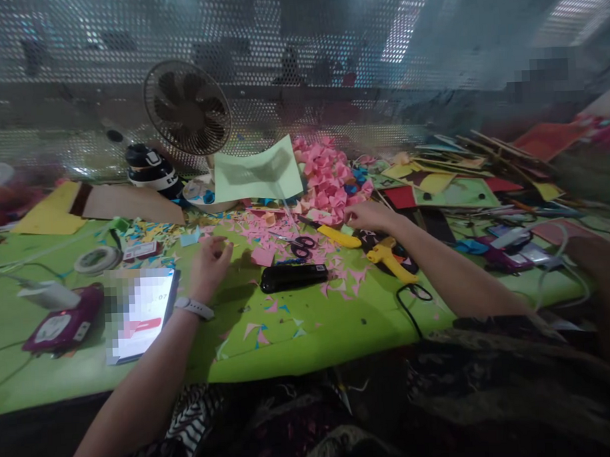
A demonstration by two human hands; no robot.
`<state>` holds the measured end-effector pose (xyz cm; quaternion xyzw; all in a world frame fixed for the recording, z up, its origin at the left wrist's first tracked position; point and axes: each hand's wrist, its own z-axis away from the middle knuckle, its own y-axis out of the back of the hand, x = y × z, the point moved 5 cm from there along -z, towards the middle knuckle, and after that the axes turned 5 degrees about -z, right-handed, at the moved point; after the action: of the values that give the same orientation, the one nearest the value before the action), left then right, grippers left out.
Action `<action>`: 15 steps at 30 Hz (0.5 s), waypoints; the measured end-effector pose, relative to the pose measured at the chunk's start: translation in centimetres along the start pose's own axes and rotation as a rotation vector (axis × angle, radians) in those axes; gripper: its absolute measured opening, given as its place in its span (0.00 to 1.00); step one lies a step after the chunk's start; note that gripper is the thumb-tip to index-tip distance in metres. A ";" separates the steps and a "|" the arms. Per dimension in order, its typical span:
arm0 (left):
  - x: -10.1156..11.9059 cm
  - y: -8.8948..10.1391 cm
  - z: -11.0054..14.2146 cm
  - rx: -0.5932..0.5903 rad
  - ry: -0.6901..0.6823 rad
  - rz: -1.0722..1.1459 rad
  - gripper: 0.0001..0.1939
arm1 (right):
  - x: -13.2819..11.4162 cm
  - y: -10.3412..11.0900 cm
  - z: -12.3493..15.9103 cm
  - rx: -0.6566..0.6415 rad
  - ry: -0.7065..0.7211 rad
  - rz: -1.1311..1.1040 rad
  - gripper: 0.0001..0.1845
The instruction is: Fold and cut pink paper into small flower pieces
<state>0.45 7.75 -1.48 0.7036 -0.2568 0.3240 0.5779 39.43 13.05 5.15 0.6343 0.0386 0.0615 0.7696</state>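
Note:
My left hand, wearing a pale wristband, hovers over the green table with its fingers loosely curled and apart, nothing visible in them. My right hand reaches to the near edge of a heap of pink folded paper pieces. Its fingers are bent down together, and whatever may be between them is hidden. Between the hands lie dark-handled scissors, a small pink paper square, a black stapler-like tool and a yellow-handled cutter. A yellow glue gun rests under my right forearm.
Paper scraps litter the green table. Left are a phone, a purple power strip and a tape roll. A fan and a pale green sheet stand behind; stacked card lies right.

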 end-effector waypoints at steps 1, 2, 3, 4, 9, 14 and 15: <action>0.1 0.0 0.0 -0.004 -0.004 0.026 0.23 | -0.4 0.4 -0.2 0.036 0.009 0.002 0.12; 0.2 -0.1 0.0 -0.010 -0.010 0.052 0.22 | -0.8 0.8 -0.4 0.085 0.015 0.002 0.12; 0.4 -0.2 0.1 -0.017 -0.018 0.076 0.21 | -1.2 1.2 -0.7 0.141 0.021 -0.003 0.12; 0.6 -0.2 0.1 -0.022 -0.027 0.099 0.21 | -1.7 1.6 -1.1 0.197 0.028 -0.014 0.12; 1.0 -0.7 0.1 -0.042 -0.071 0.198 0.23 | -3.6 0.8 -4.0 0.184 -0.050 -0.012 0.15; 0.8 -1.0 -0.1 -0.065 -0.081 0.257 0.23 | -5.2 0.0 -5.0 0.123 -0.035 -0.029 0.12; 0.7 -1.0 -0.1 -0.070 -0.080 0.272 0.23 | -5.3 0.0 -4.9 0.124 -0.021 -0.039 0.11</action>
<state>1.62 8.10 -1.55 0.6541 -0.3838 0.3619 0.5421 33.46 17.04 4.14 0.6805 0.0467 0.0374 0.7303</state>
